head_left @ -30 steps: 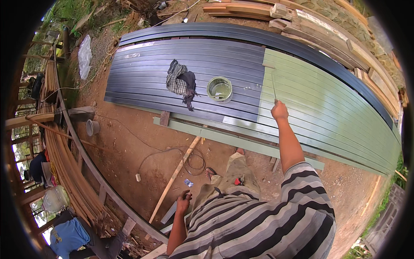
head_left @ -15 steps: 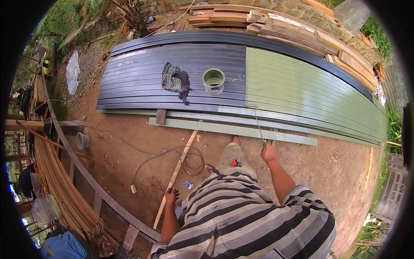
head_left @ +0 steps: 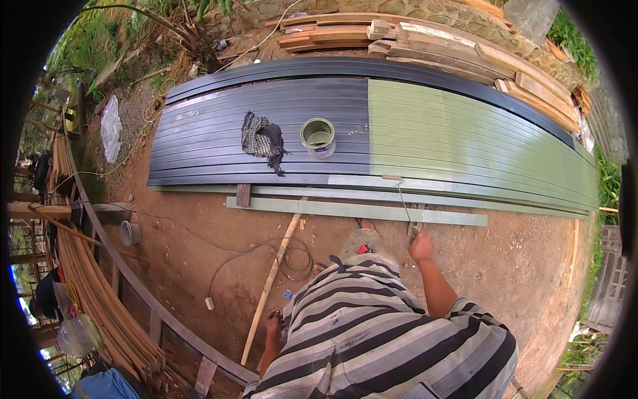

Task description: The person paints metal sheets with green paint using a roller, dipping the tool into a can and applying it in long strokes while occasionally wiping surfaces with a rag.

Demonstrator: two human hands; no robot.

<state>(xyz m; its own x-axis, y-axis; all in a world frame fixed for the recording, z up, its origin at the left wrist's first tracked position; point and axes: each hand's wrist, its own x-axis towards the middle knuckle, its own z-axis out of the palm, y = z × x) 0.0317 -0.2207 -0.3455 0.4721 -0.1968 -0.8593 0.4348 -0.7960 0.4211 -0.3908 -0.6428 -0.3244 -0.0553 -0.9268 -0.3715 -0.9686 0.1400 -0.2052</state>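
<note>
My right hand (head_left: 420, 247) is closed around the handle of a paint roller (head_left: 403, 197). Its thin wire frame reaches away from me, and the narrow roller head rests on the near boards of a wide row of planks (head_left: 266, 100). These planks are dark on the left and pale green on the right. My left hand (head_left: 274, 324) hangs low by my side, near a long wooden strip (head_left: 271, 276); its fingers look loosely apart and nothing shows in them. An open paint can (head_left: 318, 147) stands on the dark planks, with a crumpled checked cloth (head_left: 262, 136) to its left.
A separate green board (head_left: 345, 208) lies along the near side, beside a short brown block (head_left: 243, 195). A cable (head_left: 226, 249) loops over the dirt ground. Timber (head_left: 458, 53) is stacked behind. At left are a grey bucket (head_left: 130, 233), a curved rail (head_left: 133, 266) and long wooden strips (head_left: 100, 286).
The roller head has moved slightly right along the near board, with my right hand following. My left hand has dropped lower toward my body. The whole view has shifted a little.
</note>
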